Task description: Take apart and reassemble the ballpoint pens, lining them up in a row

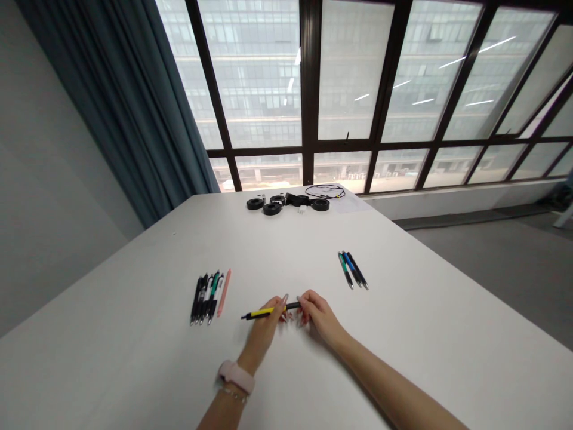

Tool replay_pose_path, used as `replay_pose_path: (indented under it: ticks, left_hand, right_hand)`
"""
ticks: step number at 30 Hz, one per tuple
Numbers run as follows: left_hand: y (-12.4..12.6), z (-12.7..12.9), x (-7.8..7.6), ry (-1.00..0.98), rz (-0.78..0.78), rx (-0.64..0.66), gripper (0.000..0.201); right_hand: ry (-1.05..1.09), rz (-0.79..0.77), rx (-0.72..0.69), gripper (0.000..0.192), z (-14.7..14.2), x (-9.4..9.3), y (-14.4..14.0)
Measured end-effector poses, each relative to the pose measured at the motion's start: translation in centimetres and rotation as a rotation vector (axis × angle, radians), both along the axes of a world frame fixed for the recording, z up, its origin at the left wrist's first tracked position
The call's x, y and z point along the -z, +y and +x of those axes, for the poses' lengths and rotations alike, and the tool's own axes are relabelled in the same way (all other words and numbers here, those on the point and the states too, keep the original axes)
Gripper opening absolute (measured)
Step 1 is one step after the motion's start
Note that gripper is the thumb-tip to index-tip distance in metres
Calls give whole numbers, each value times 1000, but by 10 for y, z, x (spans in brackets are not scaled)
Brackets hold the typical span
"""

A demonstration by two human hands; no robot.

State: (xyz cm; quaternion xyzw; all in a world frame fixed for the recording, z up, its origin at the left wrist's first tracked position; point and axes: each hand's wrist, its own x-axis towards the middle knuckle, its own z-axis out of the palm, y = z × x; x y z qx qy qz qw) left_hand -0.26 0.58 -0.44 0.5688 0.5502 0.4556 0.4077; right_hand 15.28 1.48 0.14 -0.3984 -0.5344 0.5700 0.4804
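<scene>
Holding a yellow pen (262,312) between them just above the table (134,358), the left hand (264,327) and right hand (319,315) each pinch one end. Three pens (353,270) lie grouped to the right, while a larger pile (209,295) waits left, seemingly unsorted.

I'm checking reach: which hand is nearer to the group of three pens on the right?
Right. The right hand lies just below-left of the three pens, pinching one end of the yellow pen. The left hand holds that pen farther left.
</scene>
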Motion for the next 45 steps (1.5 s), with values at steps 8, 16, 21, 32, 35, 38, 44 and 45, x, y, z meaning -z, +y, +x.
replay_pose_path:
  ticks: [8,16,21,32,35,38,44,45]
  left_hand:
    - [0,0,-3,14,14,15,45]
    - [-1,-1,1,18,30,22,46]
    - [-1,-2,-2,8,17,7,45]
    - [-2,1,-3,9,12,-10,44]
    - [-2,1,-6,-13,10,-30,46]
    - [-2,2,-7,-23,11,-39,47]
    - [-1,4,-4,-26,25,-36,49]
    - [-1,4,-4,-32,25,-30,49]
  right_hand:
    - [-21,-44,-16,62,0,-1,-1]
    - [-69,-21,16,60,-1,6,2]
    - [-58,-27,22,58,0,3,-1]
    - [-126,-1,-22,64,-1,6,-1]
    - [-53,-11,4,54,-1,3,-3]
    - [-64,12,4,50,-1,2,-4]
    - [-205,58,-18,58,0,6,0]
    - [-212,63,-23,58,0,7,0]
